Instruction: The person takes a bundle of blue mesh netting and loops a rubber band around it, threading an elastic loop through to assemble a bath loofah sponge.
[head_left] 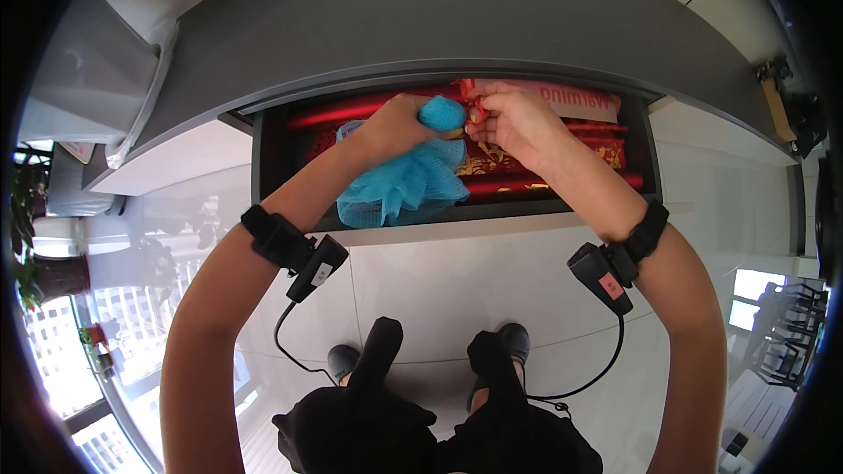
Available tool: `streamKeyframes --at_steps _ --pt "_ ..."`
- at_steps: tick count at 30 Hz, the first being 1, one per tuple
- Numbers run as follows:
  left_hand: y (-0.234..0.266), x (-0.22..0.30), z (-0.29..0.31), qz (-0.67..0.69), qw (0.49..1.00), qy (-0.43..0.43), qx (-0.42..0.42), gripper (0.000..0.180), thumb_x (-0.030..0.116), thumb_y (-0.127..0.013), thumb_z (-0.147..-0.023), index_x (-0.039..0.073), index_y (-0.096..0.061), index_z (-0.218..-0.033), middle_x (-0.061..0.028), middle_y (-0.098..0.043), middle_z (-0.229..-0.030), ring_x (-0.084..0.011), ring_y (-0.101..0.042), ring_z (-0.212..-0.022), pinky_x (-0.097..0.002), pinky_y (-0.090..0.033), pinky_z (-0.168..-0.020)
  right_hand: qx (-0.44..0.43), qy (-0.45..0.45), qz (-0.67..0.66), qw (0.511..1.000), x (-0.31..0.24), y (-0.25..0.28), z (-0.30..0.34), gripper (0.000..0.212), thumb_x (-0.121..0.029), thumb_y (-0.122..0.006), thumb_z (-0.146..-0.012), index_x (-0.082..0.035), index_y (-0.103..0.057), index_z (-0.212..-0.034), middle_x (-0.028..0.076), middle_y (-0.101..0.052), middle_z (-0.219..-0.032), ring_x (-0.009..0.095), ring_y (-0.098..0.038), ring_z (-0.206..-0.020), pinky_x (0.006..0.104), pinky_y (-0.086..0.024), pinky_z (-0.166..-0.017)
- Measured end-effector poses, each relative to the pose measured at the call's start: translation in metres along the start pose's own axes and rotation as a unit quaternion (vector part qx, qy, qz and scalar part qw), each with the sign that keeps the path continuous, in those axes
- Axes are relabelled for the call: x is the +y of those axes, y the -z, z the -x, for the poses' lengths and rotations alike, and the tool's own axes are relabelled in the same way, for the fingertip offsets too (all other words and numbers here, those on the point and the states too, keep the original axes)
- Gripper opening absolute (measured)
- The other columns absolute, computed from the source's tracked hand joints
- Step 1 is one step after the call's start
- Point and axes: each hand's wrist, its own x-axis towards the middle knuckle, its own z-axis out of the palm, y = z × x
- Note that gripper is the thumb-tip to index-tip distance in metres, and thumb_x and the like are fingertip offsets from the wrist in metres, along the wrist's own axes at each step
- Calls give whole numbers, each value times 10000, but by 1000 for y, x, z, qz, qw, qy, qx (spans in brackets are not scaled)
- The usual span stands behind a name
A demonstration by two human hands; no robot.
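Observation:
Over an open drawer, my left hand (395, 127) is closed round a piece of light blue mesh netting (404, 180). A rounded, bunched end of the netting sticks out above its fingers, and loose ruffled folds hang down below the hand. Close beside it, the fingers of my right hand (522, 123) pinch a thin red ribbon-like strip (477, 112). Whether the strip touches the netting I cannot tell. Underneath both hands lie shiny red rolls (553, 183) and red paper with gold patterns (492, 158), partly covered by the hands and netting.
The dark-walled drawer (266, 158) is pulled out from a grey-topped cabinet (439, 13). A pink printed sheet (571, 101) lies at its back right. Each forearm carries a black strapped device (303, 254) with a cable. Pale floor tiles (413, 298) and my feet are below.

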Motion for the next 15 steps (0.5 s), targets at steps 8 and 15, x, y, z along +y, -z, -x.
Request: streamKeyframes --at_steps 8,15 --pt "4 -3 5 94 992 89 -7 424 329 -728 -786 15 -630 -1053 -114 -663 -971 -206 -633 -893 -334 -489 -841 14 43 94 995 -5 -1 7 185 -97 -512 -845 18 -606 -955 111 -590 -869 199 -577 -779 312 -480 -740" --pt "4 -3 3 104 987 121 -30 458 371 -725 -782 -2 -629 -1031 -142 -650 -949 -222 -635 -878 -326 -515 -805 -46 24 354 934 -3 -4 5 173 -112 -563 -887 12 -627 -989 65 -650 -809 91 -502 -593 214 -434 -586"
